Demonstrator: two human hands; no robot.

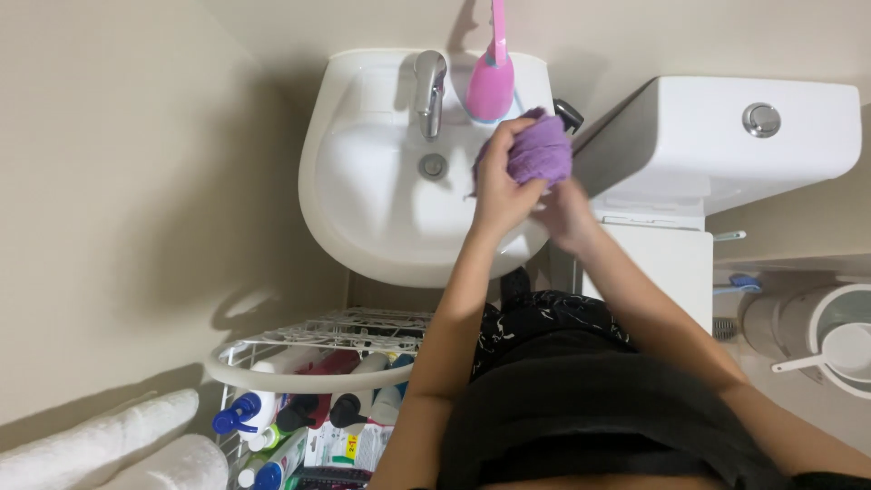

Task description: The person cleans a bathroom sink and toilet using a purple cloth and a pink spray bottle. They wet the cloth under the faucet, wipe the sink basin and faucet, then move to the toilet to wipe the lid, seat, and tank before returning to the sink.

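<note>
A purple cloth (543, 150) is bunched up over the right side of the white sink (363, 191). My left hand (499, 181) grips its left side from above. My right hand (564, 210) holds it from below and to the right. Both hands are close together, pressed around the cloth above the basin rim. A chrome tap (430, 91) stands at the back of the sink, left of the cloth. A pink brush (491, 82) stands just beyond the cloth on the sink's back edge.
A white toilet tank (726, 136) stands right of the sink. A wire rack (308, 363) with several bottles sits below the sink at left, beside rolled white towels (109, 449). A grey bucket with a scoop (830, 336) is at the far right.
</note>
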